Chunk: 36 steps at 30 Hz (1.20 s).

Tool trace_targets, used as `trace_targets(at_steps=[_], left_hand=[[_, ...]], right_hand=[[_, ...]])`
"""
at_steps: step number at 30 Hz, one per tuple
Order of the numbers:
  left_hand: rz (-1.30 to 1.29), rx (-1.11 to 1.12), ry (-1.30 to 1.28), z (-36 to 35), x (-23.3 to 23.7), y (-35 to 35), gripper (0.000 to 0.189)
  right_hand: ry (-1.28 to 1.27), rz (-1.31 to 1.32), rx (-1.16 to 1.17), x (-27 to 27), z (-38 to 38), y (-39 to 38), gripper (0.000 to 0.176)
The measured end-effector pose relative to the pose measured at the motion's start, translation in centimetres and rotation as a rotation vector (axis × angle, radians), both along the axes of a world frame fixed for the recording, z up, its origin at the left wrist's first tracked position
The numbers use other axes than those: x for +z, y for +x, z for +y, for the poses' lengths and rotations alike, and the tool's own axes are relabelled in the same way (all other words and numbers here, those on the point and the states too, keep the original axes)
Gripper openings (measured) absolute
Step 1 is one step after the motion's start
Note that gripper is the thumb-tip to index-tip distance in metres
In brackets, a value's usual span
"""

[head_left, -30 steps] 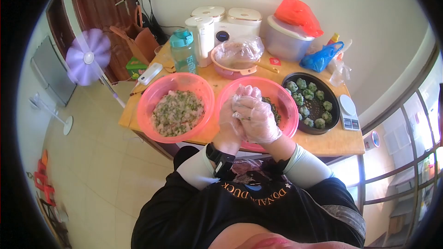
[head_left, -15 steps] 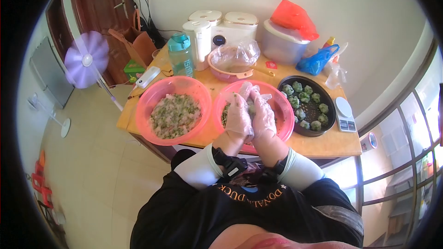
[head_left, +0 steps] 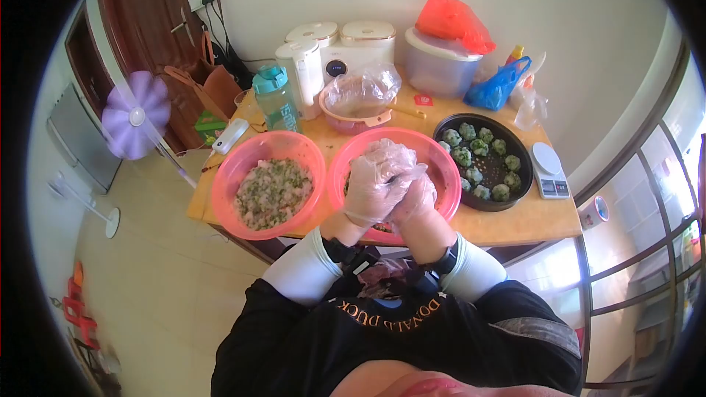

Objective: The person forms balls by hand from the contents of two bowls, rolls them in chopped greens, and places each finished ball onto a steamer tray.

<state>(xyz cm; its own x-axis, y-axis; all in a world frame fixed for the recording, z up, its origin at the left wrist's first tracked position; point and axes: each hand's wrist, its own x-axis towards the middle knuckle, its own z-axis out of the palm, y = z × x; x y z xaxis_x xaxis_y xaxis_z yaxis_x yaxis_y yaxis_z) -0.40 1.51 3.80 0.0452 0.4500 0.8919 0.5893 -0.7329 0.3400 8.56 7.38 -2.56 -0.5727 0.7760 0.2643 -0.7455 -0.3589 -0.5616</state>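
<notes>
Above the middle pink basin (head_left: 448, 209), my left hand (head_left: 375, 184) and my right hand (head_left: 416, 197) are pressed together, both in clear plastic gloves. The left fingers curl over the top of the right hand. Whatever lies between the palms is hidden. Little of this basin's contents shows beneath my hands. To the left, another pink basin (head_left: 223, 202) holds a chopped white and green mixture (head_left: 272, 190). On the right, a round black pan (head_left: 491, 206) carries several green-and-white balls (head_left: 461, 156) on a perforated base.
A kitchen scale (head_left: 548, 165) stands right of the pan. Behind the basins are a teal bottle (head_left: 276, 99), a white appliance (head_left: 360, 51), a plastic-covered bowl (head_left: 353, 126), a lidded tub (head_left: 440, 66) and a blue bag (head_left: 500, 88). A purple fan (head_left: 136, 116) stands left of the table (head_left: 515, 231).
My hands have turned from side by side with fingers forward to clasped, the left over the right. The greenish lump glimpsed between them is now covered. The view has shifted slightly.
</notes>
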Motion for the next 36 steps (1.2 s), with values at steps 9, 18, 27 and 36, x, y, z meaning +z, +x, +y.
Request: trace_targets(at_steps=[9,18,27,36], left_hand=[[-0.127,-0.121,-0.219,0.6,-0.8,0.4,0.016],[-0.158,-0.209,-0.373,0.4,-1.2,0.0,0.012],[-0.08,-0.15,-0.136,-0.5,-2.5,0.0,0.011],[-0.5,-0.222,-0.156,0.6,-3.7,0.9,0.014]], right_hand=[[-0.494,-0.004,0.114,3.2,-1.1,1.2,0.043],[-0.611,-0.041,0.067,4.6,-1.7,1.1,0.058],[-0.498,-0.113,0.029,4.0,-1.8,1.2,0.061],[-1.241,0.382,0.321,7.1,-2.7,1.3,0.056]])
